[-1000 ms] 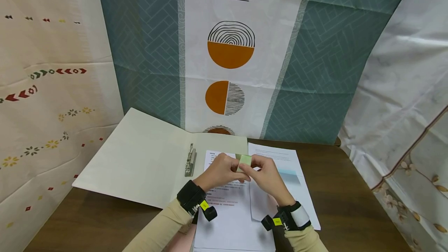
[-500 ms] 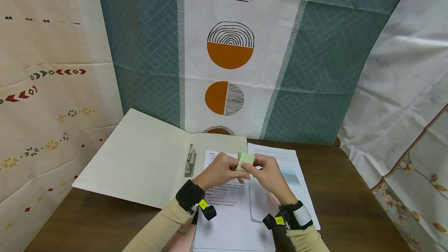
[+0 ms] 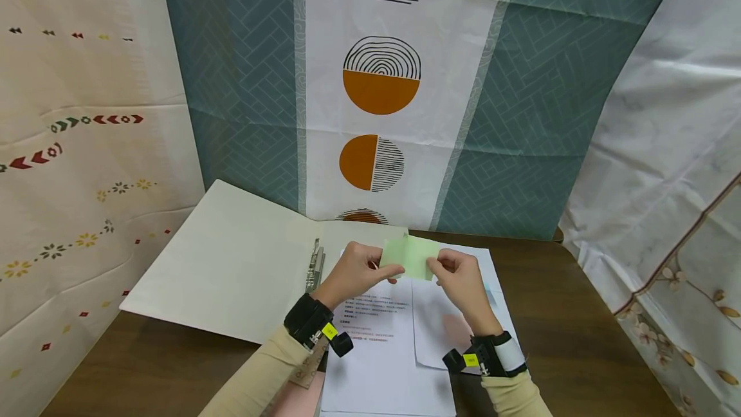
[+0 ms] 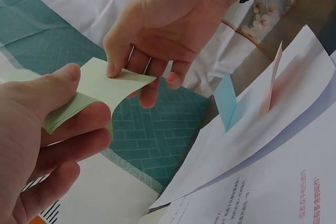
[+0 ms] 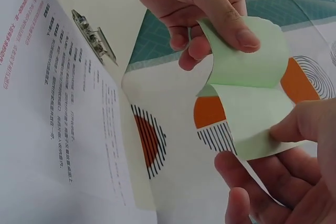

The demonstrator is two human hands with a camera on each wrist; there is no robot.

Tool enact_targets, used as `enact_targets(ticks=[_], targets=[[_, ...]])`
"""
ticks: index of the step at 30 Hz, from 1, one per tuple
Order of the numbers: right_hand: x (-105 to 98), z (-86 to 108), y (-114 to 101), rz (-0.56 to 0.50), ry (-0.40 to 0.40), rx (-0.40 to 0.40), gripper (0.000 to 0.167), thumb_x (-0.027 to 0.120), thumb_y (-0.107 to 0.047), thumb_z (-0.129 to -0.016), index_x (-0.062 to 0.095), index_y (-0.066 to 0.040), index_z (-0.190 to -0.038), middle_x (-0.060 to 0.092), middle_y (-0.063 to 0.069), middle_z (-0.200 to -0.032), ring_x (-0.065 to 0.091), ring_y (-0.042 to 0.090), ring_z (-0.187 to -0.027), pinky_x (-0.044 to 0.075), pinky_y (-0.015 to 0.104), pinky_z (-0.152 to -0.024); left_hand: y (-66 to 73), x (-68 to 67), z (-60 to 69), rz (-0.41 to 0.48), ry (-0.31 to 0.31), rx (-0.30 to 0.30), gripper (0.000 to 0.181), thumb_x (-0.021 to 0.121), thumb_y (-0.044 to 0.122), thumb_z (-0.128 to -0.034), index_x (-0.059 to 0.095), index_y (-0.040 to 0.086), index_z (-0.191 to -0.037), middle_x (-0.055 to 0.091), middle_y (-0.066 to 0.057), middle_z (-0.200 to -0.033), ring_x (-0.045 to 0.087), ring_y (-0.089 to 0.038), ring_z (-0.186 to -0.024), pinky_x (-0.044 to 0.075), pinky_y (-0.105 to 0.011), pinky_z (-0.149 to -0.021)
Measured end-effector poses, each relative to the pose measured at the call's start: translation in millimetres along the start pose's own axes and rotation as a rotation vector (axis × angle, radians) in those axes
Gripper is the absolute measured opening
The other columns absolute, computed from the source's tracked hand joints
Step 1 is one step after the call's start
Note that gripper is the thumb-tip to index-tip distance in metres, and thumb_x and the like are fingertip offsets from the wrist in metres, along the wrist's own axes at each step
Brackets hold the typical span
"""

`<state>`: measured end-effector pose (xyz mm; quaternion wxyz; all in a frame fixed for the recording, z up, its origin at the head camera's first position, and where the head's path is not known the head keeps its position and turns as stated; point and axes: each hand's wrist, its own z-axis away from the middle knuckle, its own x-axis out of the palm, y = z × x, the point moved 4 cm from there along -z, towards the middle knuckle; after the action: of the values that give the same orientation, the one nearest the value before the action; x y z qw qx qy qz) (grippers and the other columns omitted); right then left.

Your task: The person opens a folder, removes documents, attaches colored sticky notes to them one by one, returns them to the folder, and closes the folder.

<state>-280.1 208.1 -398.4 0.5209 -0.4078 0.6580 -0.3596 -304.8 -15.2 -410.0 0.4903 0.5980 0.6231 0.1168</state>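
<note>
In the head view, my left hand [image 3: 354, 273] pinches a light green sticky note pad [image 3: 392, 251] between thumb and fingers. A single green sticky note [image 3: 421, 256] stretches from it to my right hand [image 3: 465, 278], which pinches the note's free edge. The right wrist view has the pad [image 5: 247, 59] and the note [image 5: 257, 116] meeting along a crease, still joined there. Both hands are raised above the papers. In the left wrist view, the note [image 4: 123, 83] bends between the two hands, and my left thumb [image 4: 65, 80] lies over the pad.
An open white binder [image 3: 231, 262] with a metal clip [image 3: 314, 266] stands behind printed sheets [image 3: 382, 372]. A blue note [image 4: 226, 100] and a pink note [image 4: 272, 80] stick up from a white sheet [image 4: 294, 77]. A pink item [image 3: 298, 398] lies at the front of the wooden table [image 3: 573, 340].
My hands have moved apart and slightly up; the right hand has drawn the green note rightward, so it now spreads out between them. The binder and papers have not moved.
</note>
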Motion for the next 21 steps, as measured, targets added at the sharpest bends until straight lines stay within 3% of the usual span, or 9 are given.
enact_targets(ticks=[4,8,15,19,21], targets=[[-1,-1.0,0,0.003,0.011,-0.006,0.016,0.077,-0.009,-0.104,0.080,0.006,-0.099,0.079,0.014,-0.088,0.063,0.011,-0.071,0.053,0.022,-0.066,0.8,-2.8,-0.1,-0.037,0.018,0.000,0.019,0.085,0.017,-0.1009,0.084,0.005,-0.086,0.086,-0.007,-0.080,0.074,-0.009,-0.069,0.047,-0.017,-0.061],[-4,-0.9,-1,0.027,0.039,-0.006,0.016,0.079,-0.010,-0.104,0.081,0.005,-0.102,0.081,0.016,-0.093,0.064,0.011,-0.073,0.054,0.021,-0.066,-0.9,-6.3,0.0,-0.086,0.054,-0.029,0.025,0.083,0.018,-0.1016,0.081,0.005,-0.080,0.086,-0.006,-0.080,0.073,-0.005,-0.070,0.049,-0.018,-0.061],[-12,-2.5,-2,0.054,0.065,0.004,0.017,0.076,-0.007,-0.105,0.082,0.008,-0.109,0.083,0.026,-0.107,0.072,0.019,-0.083,0.057,0.020,-0.067,-4.7,-14.0,-0.5,-0.094,0.091,-0.080,0.026,0.084,0.020,-0.1022,0.081,0.006,-0.081,0.084,-0.006,-0.077,0.078,-0.021,-0.070,0.033,-0.018,-0.057],[-16,-3.5,-1,0.064,0.079,0.003,0.017,0.076,-0.006,-0.106,0.082,0.009,-0.112,0.083,0.028,-0.111,0.074,0.021,-0.086,0.058,0.019,-0.068,-6.2,-19.8,-1.0,-0.113,0.123,-0.080,0.039,0.085,0.020,-0.1017,0.070,0.006,-0.068,0.080,-0.008,-0.071,0.077,-0.019,-0.069,0.028,-0.020,-0.056],[-19,-3.1,-2,0.068,0.092,0.002,0.017,0.075,-0.006,-0.106,0.082,0.009,-0.111,0.083,0.029,-0.110,0.074,0.022,-0.086,0.058,0.019,-0.067,-6.2,-23.4,-1.5,-0.127,0.145,-0.074,0.037,0.085,0.019,-0.1011,0.072,0.004,-0.070,0.079,-0.009,-0.071,0.075,-0.017,-0.067,0.029,-0.020,-0.055]])
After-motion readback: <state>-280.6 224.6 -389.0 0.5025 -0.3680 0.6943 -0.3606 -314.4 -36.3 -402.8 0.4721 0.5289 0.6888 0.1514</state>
